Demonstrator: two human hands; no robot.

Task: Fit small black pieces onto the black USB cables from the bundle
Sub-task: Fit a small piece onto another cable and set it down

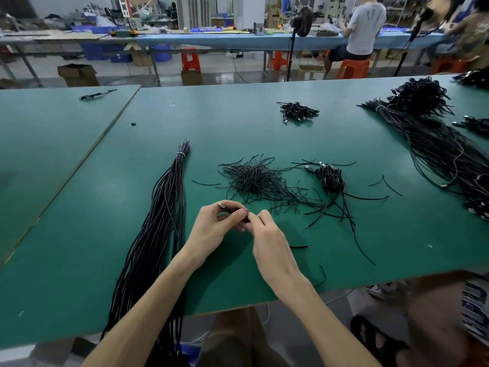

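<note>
- Bundle [158,234], left of the grips, trails over the near edge of the worktop [79,207]; a snag on it could drag it off.
- Left grip [217,229] and right grip [267,234] touch, both pinched on one cable [231,208]. Any piece between the fingers is hidden; a slip would likely lose it among loose strands.
- Pieces [254,178], just beyond the grips, lie tangled, so several may lift together.
- Coils [330,178] lie beyond and right of the grips.
- Green worktop; workshop behind it, with blue benches [238,39], orange stools [190,59] and a seated person [365,27].
</note>
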